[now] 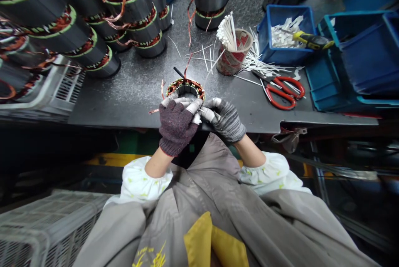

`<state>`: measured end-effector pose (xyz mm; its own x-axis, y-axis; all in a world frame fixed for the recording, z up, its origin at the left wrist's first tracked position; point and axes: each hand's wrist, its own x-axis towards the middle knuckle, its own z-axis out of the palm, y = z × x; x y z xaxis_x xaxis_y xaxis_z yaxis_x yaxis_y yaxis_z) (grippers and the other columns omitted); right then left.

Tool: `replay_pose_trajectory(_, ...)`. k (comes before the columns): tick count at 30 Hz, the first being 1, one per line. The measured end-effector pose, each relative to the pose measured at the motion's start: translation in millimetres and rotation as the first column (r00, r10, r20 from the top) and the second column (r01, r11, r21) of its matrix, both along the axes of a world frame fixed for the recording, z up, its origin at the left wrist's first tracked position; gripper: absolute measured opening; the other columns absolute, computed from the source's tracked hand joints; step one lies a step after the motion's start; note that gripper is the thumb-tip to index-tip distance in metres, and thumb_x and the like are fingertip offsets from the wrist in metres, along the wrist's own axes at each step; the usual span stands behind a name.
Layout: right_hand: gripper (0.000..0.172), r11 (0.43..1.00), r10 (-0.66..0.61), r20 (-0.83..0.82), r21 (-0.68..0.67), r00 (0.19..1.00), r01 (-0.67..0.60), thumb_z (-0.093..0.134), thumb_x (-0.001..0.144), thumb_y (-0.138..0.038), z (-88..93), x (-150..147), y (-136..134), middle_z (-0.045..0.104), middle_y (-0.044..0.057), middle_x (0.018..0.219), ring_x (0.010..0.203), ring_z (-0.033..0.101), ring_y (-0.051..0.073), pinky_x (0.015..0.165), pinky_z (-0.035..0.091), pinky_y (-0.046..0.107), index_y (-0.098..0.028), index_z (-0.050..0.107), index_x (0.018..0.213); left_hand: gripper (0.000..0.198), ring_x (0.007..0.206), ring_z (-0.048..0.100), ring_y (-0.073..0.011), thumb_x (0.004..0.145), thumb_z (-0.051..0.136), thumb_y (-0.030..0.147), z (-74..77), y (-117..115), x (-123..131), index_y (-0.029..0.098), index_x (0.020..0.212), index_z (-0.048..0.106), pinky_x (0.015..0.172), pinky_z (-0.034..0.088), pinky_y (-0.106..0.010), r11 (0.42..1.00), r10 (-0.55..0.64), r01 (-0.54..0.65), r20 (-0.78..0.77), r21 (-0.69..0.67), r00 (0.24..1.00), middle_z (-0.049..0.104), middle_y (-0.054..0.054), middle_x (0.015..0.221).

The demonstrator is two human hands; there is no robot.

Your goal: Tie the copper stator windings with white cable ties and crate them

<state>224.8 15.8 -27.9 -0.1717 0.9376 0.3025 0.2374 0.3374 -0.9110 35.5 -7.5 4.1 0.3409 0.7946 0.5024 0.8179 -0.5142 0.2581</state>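
Presently, both gloved hands work at the front edge of the tabletop [124, 100], near its middle. Left hand [177, 125], in a dark maroon knit glove, wraps the near rim of a small stator [185, 89]; its white-tipped fingers [187, 102] are clamped on the stator. Right hand [226, 119], in a gray knit glove, sits just beside it. Its white-tipped fingers [208, 113] are together and reach toward the stator's near side, touching the left hand's fingertips; whether they pinch anything, I cannot tell.

The stator is held up just behind the front edge, with copper windings around its rim. Copper leads [162, 90] stick out to the left, and a black sleeve [179, 72] points up and back.

Behind the hands stands a paper cup [232, 53] packed with white cable ties [227, 32], with loose ties [258, 65] scattered around it. Red-handled scissors [280, 92] lie to the right. Farther right are a blue bin [280, 34] holding white pieces and a yellow-and-black screwdriver [313, 40] resting across its rim, then blue crates [352, 55] by the right edge. Wound stators [59, 21] stand stacked along the back left.
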Motion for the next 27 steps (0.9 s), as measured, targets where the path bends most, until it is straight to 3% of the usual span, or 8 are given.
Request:
replay_pose_trajectory(2, 0.037, 0.997, -0.002, 0.079, 0.079, 0.997, -0.004, 0.065, 0.101, -0.055, 1.0, 5, 2, 0.078, 0.007, 0.093, 0.084, 0.072, 0.021, 0.083, 0.060, 0.036, -0.021, 0.080, 0.096, 0.034, 0.120, 0.070, -0.0274, 0.100, 0.057, 0.034, 2.0, -1, -2, 0.026, 0.126, 0.076, 0.115, 0.041, -0.051, 0.999, -0.032, 0.033, 0.042, -0.005, 0.999, 0.080, -0.007, 0.117)
replay_pose_trajectory(7, 0.040, 0.964, 0.171, 0.282, 0.151, 0.944, -0.220, 0.058, 0.106, -0.055, 12.0, 15, 4, 0.076, 0.009, 0.103, 0.092, 0.070, 0.023, 0.086, 0.055, 0.037, -0.023, 0.081, 0.105, 0.029, 0.123, 0.070, -0.0259, 0.100, 0.056, 0.034, 1.4, -1, -2, 0.029, 0.116, 0.079, 0.117, 0.041, -0.051, 0.996, -0.027, 0.032, 0.059, -0.084, 0.998, 0.081, -0.005, 0.120)
replay_pose_trajectory(10, 0.044, 0.958, 0.057, 0.392, 0.239, 0.918, -0.161, 0.054, 0.107, -0.054, 22.5, 12, 3, 0.071, 0.008, 0.083, 0.077, 0.065, 0.023, 0.078, 0.052, 0.038, -0.022, 0.079, 0.089, 0.031, 0.127, 0.068, -0.0284, 0.097, 0.059, 0.035, -0.5, -2, 3, 0.028, 0.119, 0.079, 0.117, 0.040, -0.052, 0.995, 0.030, -0.025, 0.049, -0.099, 0.998, 0.078, -0.006, 0.127)
replay_pose_trajectory(12, 0.044, 0.941, -0.037, 0.331, 0.329, 0.943, -0.079, 0.055, 0.106, -0.051, 33.1, 12, 1, 0.067, 0.006, 0.075, 0.070, 0.062, 0.022, 0.073, 0.051, 0.039, -0.023, 0.073, 0.078, 0.030, 0.128, 0.066, -0.0290, 0.097, 0.060, 0.035, -1.2, -3, 7, 0.027, 0.120, 0.078, 0.116, 0.041, -0.051, 0.992, 0.085, -0.078, 0.064, -0.095, 0.994, 0.077, -0.007, 0.130)
replay_pose_trajectory(15, 0.038, 0.917, -0.146, -0.019, 0.373, 0.989, 0.142, 0.056, 0.108, -0.046, 53.2, 21, 3, 0.069, 0.005, 0.078, 0.073, 0.066, 0.021, 0.074, 0.053, 0.040, -0.025, 0.067, 0.079, 0.026, 0.128, 0.066, -0.0276, 0.101, 0.060, 0.036, -1.1, -4, 9, 0.027, 0.117, 0.079, 0.113, 0.041, -0.049, 0.989, 0.130, -0.123, 0.082, -0.087, 0.988, 0.077, -0.007, 0.130)
replay_pose_trajectory(18, 0.043, 0.924, -0.152, -0.112, 0.336, 0.982, 0.182, 0.046, 0.111, -0.054, 66.8, 29, 9, 0.069, 0.006, 0.083, 0.076, 0.067, 0.020, 0.071, 0.054, 0.037, -0.024, 0.067, 0.087, 0.026, 0.127, 0.067, -0.0272, 0.103, 0.059, 0.038, -0.6, -3, 7, 0.028, 0.115, 0.079, 0.112, 0.042, -0.048, 0.991, 0.126, -0.121, 0.082, -0.066, 0.989, 0.078, -0.007, 0.127)
replay_pose_trajectory(23, 0.054, 0.953, 0.248, 0.264, 0.106, 0.932, -0.284, 0.061, 0.100, -0.070, 56.5, 29, 15, 0.071, 0.004, 0.080, 0.075, 0.066, 0.018, 0.075, 0.057, 0.033, -0.022, 0.070, 0.078, 0.030, 0.132, 0.066, -0.0298, 0.102, 0.058, 0.037, -6.3, -4, -2, 0.028, 0.125, 0.075, 0.116, 0.041, -0.053, 0.996, 0.090, -0.090, 0.072, -0.009, 0.993, 0.076, -0.008, 0.132)
replay_pose_trajectory(27, 0.047, 0.974, 0.227, 0.034, -0.034, 0.973, -0.226, 0.057, 0.104, -0.067, 36.9, 22, 10, 0.077, 0.006, 0.109, 0.100, 0.073, 0.023, 0.091, 0.063, 0.041, -0.025, 0.077, 0.099, 0.025, 0.133, 0.066, -0.0271, 0.104, 0.057, 0.038, -12.3, -6, -9, 0.027, 0.118, 0.075, 0.124, 0.037, -0.054, 0.994, 0.109, -0.110, 0.062, 0.011, 0.992, 0.077, -0.006, 0.126)
